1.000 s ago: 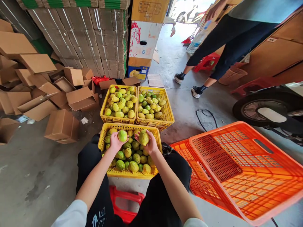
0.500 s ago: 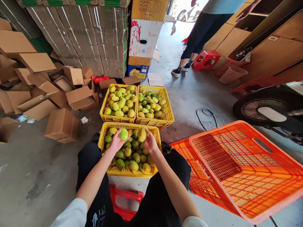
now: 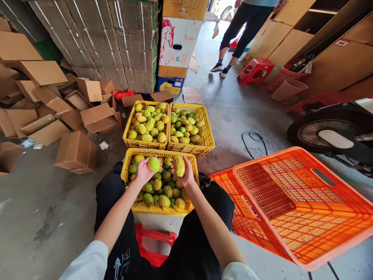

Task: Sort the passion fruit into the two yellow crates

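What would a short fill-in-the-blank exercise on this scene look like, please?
The left hand holds a bright ____ fruit.
The duller, yellower fruit is in the person's ____ hand.
Fruit lies in ____ yellow crates.
The stool near the other person's feet is coloured ____.

Missing words: green; right; three; red.

Pale, loose short sleeves (image 3: 87,259) here, leaving forearms (image 3: 119,221) bare, down to an ungloved left hand (image 3: 143,171) and right hand (image 3: 188,174)! Black trousers (image 3: 198,245) below, white print (image 3: 117,268) on the left leg, lettering unreadable.
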Available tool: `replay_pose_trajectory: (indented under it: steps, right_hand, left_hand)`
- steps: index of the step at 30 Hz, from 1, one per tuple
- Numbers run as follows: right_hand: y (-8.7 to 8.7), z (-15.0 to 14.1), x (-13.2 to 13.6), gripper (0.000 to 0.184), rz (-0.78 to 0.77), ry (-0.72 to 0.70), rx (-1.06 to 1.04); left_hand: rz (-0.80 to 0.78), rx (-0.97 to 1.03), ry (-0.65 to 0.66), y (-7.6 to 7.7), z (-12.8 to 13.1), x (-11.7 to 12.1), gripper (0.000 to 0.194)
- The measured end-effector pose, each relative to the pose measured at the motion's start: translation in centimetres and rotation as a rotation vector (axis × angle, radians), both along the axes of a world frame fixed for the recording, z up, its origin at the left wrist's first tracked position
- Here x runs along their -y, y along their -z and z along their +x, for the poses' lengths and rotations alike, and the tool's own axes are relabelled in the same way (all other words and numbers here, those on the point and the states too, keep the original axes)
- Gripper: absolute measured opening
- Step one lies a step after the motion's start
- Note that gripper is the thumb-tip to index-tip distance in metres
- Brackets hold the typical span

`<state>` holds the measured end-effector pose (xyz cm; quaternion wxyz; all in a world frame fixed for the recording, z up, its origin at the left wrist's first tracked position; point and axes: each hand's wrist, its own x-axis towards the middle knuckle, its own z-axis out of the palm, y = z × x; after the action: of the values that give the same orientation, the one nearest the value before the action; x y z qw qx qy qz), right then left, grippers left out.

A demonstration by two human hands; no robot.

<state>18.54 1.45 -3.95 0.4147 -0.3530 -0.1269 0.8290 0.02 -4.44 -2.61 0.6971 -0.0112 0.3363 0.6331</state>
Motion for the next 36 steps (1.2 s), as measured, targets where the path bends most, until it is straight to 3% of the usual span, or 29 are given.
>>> replay_pose_trajectory:
  steps: [7,13,20,24,28,36]
  right_hand:
    - [-0.7,-0.1,-0.1,0.023,0.030,0.098,-0.073]
    - [-0.7,-0.3,0.2,0.026,0.045,0.073,-0.032]
    - [-0.9,0.1,0.5,0.029,0.043,0.072,-0.084]
    - [-0.7,0.2,0.2,0.024,0.025,0.098,-0.074]
    - [-0.7,-0.1,0.1,0.025,0.043,0.098,-0.082]
    - [-0.9,-0.4,0.7,0.023,0.042,0.052,-0.124]
  left_hand:
    - [-0.076,-0.057,-0.050,0.7,0.1,-0.4,0.024]
    - [-0.012,-0.148,-0.032,0.9,-0.2,-0.2,0.017]
    - [-0.052,-0.018,-0.007,0.4,-0.2,-0.1,0.024]
    - [-0.067,0.008,-0.068,0.0,0.2,-0.2,0.027]
    - [-0.076,-0.023,-0.113,0.2,0.3,-0.5,0.018]
    - [-0.166,-0.122,-0.069,1.1,-0.1,-0.2,0.008]
